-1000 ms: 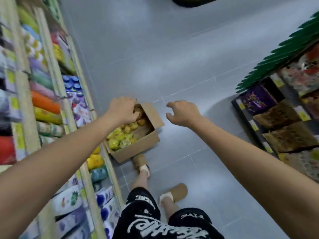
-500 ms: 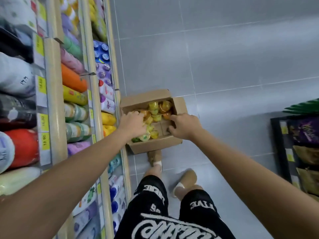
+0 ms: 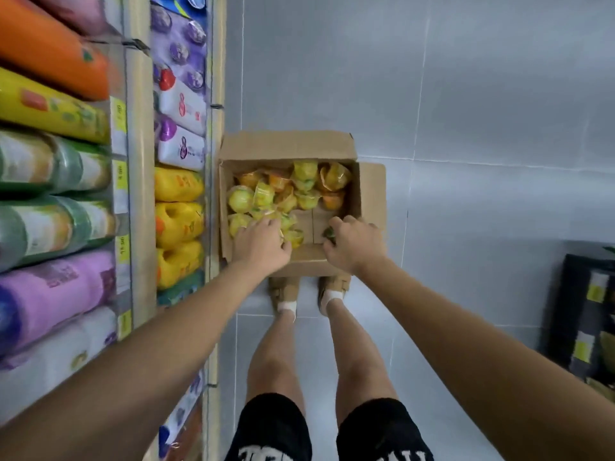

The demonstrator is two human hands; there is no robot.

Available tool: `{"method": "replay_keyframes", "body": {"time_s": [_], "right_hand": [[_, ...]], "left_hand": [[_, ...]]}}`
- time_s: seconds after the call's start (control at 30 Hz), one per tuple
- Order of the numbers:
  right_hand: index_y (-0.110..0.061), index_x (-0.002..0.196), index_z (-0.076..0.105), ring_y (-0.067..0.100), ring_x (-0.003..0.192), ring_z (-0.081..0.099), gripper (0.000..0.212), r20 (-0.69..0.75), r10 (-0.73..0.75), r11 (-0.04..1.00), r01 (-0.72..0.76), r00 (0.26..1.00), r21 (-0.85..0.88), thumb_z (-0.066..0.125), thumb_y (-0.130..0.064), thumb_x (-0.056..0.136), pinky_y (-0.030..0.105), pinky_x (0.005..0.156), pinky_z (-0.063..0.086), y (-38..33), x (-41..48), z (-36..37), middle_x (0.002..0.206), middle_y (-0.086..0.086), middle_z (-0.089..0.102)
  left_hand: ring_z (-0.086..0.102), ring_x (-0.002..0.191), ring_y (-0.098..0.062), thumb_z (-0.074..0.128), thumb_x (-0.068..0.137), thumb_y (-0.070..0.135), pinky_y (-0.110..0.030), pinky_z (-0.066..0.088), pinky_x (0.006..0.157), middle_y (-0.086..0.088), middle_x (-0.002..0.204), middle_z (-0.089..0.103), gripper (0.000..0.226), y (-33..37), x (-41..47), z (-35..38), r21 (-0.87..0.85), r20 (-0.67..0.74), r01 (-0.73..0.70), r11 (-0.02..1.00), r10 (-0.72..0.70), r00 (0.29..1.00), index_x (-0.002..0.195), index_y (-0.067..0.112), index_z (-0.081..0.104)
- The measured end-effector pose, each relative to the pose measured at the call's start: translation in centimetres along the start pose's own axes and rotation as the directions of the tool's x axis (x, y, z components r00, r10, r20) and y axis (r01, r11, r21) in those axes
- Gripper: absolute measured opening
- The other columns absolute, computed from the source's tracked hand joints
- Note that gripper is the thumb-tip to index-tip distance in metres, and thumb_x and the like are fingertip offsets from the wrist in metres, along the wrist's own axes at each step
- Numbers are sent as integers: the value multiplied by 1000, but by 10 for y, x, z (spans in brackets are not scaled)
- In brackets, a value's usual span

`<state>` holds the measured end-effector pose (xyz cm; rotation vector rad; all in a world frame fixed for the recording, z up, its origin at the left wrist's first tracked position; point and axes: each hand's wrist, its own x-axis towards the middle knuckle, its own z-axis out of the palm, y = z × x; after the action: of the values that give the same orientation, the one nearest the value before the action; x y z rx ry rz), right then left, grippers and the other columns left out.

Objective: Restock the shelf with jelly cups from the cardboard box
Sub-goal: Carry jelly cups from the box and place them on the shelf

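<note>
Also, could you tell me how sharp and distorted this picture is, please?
Head view: wide-angle stretch swells the forearms and shelf packs at the left edge; the jelly cups in the cardboard box look soft, the left hand and right hand slightly smeared; lighting even.

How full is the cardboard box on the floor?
Partly full. The cardboard box holds jelly cups along its far and left sides; bare bottom shows beside the right hand.

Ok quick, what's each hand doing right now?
Left hand: closed on yellow jelly cups in the box.
Right hand: closed, pinching a green jelly cup.
</note>
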<state>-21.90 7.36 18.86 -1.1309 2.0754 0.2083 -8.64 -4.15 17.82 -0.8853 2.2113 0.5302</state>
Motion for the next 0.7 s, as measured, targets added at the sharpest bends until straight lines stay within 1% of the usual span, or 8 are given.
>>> {"method": "replay_keyframes", "body": {"time_s": [0.07,0.17,0.27,0.33,0.4,0.5,0.6,0.7], "right_hand": [[-14,122,51,30,109,53,40,26,10,1000,-10,1000,-13,43,-40,93,38,85,42,8,29,25,114,9,59],[-13,118,54,30,108,52,38,38,40,999,-40,998,0,42,-39,93,39,85,42,21,73,61,112,10,59],[-12,116,53,31,107,52,36,31,73,997,-74,997,31,43,-38,92,38,82,40,32,105,88,110,10,57],[-12,116,53,30,108,51,35,37,124,991,-126,992,49,44,-37,92,38,81,40,42,128,110,111,10,57],[-12,116,53,31,109,51,36,42,185,978,-188,982,89,45,-37,92,38,81,41,51,149,130,112,10,57],[-9,116,52,32,109,51,37,48,262,944,-266,964,193,47,-36,92,37,79,43,61,176,156,112,12,56],[-9,120,51,32,108,52,39,38,290,918,-289,956,272,50,-37,91,36,77,45,70,195,180,112,12,56],[-9,121,51,32,104,55,40,20,322,891,-310,947,331,51,-36,91,38,79,50,78,206,202,111,12,56]], "left_hand": [[51,117,-28,48,90,43,-38,41,91,-5,127,54,45,1,28,29,7,29,1,1000,-1,1000,127,17,50],[47,122,-26,49,90,43,-39,37,96,-5,129,52,46,3,75,66,22,55,-23,999,22,998,128,17,48],[44,124,-26,49,90,43,-40,37,98,-5,131,51,48,5,113,92,35,42,-41,999,40,998,130,16,46],[45,124,-27,49,89,43,-40,37,99,-5,131,52,49,8,143,110,33,39,-56,998,54,998,130,17,47],[45,123,-27,49,89,45,-40,38,99,-5,132,52,50,11,172,122,35,12,-64,997,64,998,131,17,47],[44,125,-27,48,90,45,-40,37,99,-6,135,50,53,21,216,129,34,-60,-86,996,88,994,136,17,44],[42,128,-27,49,91,45,-40,36,100,-5,139,47,58,33,255,139,40,-112,-141,989,144,983,141,18,37],[41,130,-27,53,89,49,-41,35,102,-6,141,46,68,46,287,150,41,-147,-191,981,195,970,144,15,32]]}}
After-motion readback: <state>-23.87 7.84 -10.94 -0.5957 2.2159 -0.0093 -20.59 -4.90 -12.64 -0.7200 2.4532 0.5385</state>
